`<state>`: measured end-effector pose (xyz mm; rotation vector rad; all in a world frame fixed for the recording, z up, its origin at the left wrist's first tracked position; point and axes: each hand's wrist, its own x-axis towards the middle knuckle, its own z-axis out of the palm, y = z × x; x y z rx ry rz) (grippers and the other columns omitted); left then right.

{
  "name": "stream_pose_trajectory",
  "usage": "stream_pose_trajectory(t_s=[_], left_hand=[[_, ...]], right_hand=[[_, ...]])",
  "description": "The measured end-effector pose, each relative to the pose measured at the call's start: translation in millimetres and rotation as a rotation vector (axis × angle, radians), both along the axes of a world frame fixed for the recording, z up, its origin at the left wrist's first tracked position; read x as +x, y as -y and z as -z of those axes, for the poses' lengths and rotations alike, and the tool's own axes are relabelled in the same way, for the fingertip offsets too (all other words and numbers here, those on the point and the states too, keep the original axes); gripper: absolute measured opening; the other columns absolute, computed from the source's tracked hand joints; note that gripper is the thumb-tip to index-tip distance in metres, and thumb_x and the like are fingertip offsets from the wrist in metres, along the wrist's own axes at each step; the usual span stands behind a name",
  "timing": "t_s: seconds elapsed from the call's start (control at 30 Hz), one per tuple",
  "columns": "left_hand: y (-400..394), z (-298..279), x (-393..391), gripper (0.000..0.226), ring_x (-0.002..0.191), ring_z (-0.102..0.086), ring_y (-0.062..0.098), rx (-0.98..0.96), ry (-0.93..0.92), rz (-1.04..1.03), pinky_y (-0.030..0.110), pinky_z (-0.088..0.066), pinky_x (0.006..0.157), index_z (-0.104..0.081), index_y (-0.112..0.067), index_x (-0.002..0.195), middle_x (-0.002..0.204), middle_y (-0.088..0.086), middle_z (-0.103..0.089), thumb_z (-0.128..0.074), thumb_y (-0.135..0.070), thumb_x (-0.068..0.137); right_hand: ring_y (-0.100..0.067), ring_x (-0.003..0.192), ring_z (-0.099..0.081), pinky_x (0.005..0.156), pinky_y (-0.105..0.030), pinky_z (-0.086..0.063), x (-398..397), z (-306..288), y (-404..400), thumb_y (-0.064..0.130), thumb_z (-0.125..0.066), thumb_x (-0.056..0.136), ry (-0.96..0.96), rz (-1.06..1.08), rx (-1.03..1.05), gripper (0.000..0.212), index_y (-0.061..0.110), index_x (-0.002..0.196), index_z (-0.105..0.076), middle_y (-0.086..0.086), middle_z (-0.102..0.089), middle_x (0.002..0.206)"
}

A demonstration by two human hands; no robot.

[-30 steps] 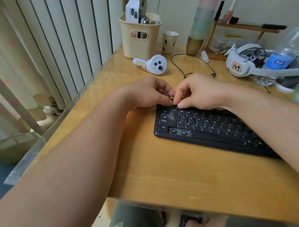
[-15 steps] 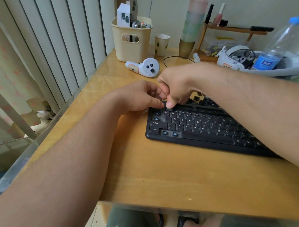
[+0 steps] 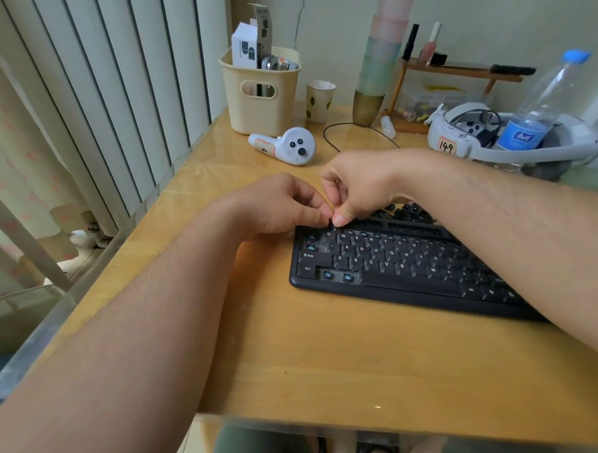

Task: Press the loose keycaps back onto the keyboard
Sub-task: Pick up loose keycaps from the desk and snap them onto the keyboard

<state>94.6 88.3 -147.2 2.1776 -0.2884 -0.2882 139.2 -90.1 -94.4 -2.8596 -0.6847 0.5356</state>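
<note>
Black plastic, the keyboard (image 3: 395, 266) lies on the wooden tabletop (image 3: 296, 356), and it serves as the landmark here. Along its near-left corner, beside Ctrl, two bare blue switch stems show where caps are missing; more gaps sit up its left edge. At the keyboard's far-left corner the left hand (image 3: 276, 206) and right hand (image 3: 357, 186) meet, fingers curled, thumb tips touching. Both seem to pinch something small there, probably a keycap, but the cap itself is hidden, so I cannot tell what either grip holds. Behind the keyboard's far edge lie loose keycaps (image 3: 408, 210) in a small dark heap. These should be light, stiff and a little slick; take one by its side walls, set it square over a stem, then press straight down. Beyond the keyboard lies a white controller (image 3: 287, 147).
</note>
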Motion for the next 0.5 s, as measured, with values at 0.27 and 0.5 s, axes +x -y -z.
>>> stream_pose_trajectory(t_s=[0.27,0.5], left_hand=[[0.9,-3.5,-1.7,0.006,0.092,-0.068,0.022,-0.004,-0.007,-0.023,0.043,-0.054,0.101,-0.08,-0.025,0.095,0.103,0.006,-0.078,-0.077,-0.025,0.09],[1.3,-3.8,-1.9,0.004,0.088,-0.065,0.013,0.031,0.01,-0.012,0.039,-0.052,0.099,-0.078,-0.025,0.093,0.096,0.001,-0.078,-0.078,-0.027,0.089]], right_hand=[[-0.013,0.071,-0.066,0.07,-0.027,-0.059,-5.3,7.9,16.8,0.017,-0.087,0.082,-0.142,0.11,0.231,0.013,0.017,0.082,-0.074,0.002,-0.068,0.072],[-0.013,0.075,-0.06,0.065,-0.031,-0.045,-20.0,10.8,3.3,0.023,-0.084,0.084,0.044,0.099,0.088,0.015,0.022,0.078,-0.07,0.006,-0.068,0.078]])
